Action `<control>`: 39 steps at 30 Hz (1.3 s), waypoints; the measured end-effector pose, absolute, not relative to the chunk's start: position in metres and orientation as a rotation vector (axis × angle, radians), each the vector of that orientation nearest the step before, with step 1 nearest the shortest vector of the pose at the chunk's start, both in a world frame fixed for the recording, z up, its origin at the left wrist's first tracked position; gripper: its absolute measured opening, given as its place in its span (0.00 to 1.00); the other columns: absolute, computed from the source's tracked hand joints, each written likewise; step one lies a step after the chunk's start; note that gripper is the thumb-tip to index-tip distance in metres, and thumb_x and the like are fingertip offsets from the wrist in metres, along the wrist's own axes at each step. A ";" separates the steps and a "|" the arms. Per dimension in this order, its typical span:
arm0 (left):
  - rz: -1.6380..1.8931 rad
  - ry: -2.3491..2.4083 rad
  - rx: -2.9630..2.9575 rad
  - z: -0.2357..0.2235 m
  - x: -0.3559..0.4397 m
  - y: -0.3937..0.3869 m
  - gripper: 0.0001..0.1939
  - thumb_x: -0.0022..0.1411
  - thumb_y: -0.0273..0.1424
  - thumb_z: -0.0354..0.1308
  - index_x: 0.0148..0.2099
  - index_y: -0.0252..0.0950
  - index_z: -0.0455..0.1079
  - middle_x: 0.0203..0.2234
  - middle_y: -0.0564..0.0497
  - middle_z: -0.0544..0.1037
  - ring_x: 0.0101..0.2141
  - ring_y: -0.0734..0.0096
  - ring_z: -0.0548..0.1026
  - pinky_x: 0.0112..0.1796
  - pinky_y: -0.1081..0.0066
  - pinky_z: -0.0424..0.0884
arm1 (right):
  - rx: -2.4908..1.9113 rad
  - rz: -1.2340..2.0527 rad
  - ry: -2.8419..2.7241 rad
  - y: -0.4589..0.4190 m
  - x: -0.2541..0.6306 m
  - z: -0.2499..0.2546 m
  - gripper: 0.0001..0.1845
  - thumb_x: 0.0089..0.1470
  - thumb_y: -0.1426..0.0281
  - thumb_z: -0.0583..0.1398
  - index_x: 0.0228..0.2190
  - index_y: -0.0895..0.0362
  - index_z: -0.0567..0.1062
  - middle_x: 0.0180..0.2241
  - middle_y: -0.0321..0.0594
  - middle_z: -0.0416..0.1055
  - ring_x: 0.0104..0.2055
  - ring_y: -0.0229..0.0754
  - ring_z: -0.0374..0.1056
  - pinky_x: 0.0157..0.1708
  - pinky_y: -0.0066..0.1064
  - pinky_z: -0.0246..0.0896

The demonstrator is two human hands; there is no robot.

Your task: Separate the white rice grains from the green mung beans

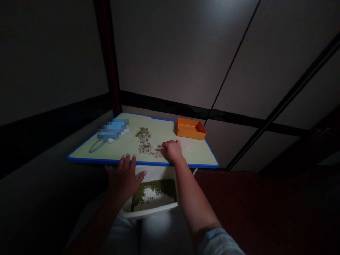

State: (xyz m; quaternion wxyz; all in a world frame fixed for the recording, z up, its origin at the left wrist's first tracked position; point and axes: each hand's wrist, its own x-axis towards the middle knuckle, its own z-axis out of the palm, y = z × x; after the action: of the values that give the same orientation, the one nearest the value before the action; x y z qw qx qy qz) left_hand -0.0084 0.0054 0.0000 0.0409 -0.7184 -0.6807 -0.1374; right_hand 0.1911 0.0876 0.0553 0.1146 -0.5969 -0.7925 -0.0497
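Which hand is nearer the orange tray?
Right. The right hand is over the tabletop, just short of the orange tray; the left hand is at the near edge, farther left.

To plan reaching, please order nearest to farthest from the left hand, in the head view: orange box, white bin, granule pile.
1. White bin: beside left hand, below tabletop.
2. Granule pile: on tabletop, ahead and right.
3. Orange box: tabletop's back right.

Dim overall, corners near black. Desk [164, 131] is the brightest patch. Soft glare at top of wall panel [180, 53]; can't place the source. Floor [247, 205] sunk in shadow. Right hand [172, 150] better lit than left hand [124, 179]. Grains [145, 140] soft, blue item [113, 129] pixelated. Wide-angle stretch toward edges.
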 end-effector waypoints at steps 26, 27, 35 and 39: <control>-0.415 -2.087 -2.200 0.001 -0.009 0.005 0.37 0.61 0.46 0.42 0.67 0.32 0.50 0.68 0.35 0.53 0.68 0.49 0.51 0.59 0.37 0.55 | -1.746 0.088 -2.225 0.077 0.215 0.055 0.13 0.61 0.60 0.59 0.35 0.52 0.82 0.37 0.42 0.80 0.41 0.41 0.72 0.38 0.27 0.53; -0.416 -2.085 -2.201 0.001 -0.009 0.005 0.37 0.61 0.46 0.42 0.67 0.32 0.50 0.68 0.35 0.54 0.68 0.49 0.51 0.59 0.37 0.55 | -1.739 0.089 -2.230 0.077 0.214 0.056 0.13 0.61 0.60 0.59 0.35 0.52 0.82 0.37 0.42 0.80 0.40 0.41 0.71 0.38 0.27 0.53; -0.412 -2.085 -2.189 0.000 -0.009 0.005 0.36 0.61 0.46 0.42 0.67 0.33 0.50 0.68 0.36 0.54 0.68 0.50 0.51 0.60 0.38 0.55 | -1.726 0.182 -2.215 0.073 0.214 0.059 0.13 0.60 0.61 0.60 0.31 0.53 0.82 0.33 0.39 0.80 0.35 0.38 0.70 0.36 0.26 0.52; -0.408 -2.079 -2.192 0.000 -0.009 0.005 0.36 0.62 0.46 0.41 0.67 0.32 0.50 0.68 0.36 0.53 0.68 0.49 0.50 0.59 0.37 0.55 | -1.694 0.245 -2.191 0.073 0.216 0.057 0.13 0.59 0.61 0.60 0.30 0.54 0.81 0.30 0.38 0.80 0.33 0.37 0.68 0.35 0.26 0.52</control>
State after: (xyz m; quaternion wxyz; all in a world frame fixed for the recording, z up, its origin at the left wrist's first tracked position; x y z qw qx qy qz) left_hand -0.0093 0.0051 0.0002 0.0463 -0.7183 -0.6812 -0.1338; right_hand 0.2156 0.0728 0.0567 0.1794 -0.5994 -0.7753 0.0865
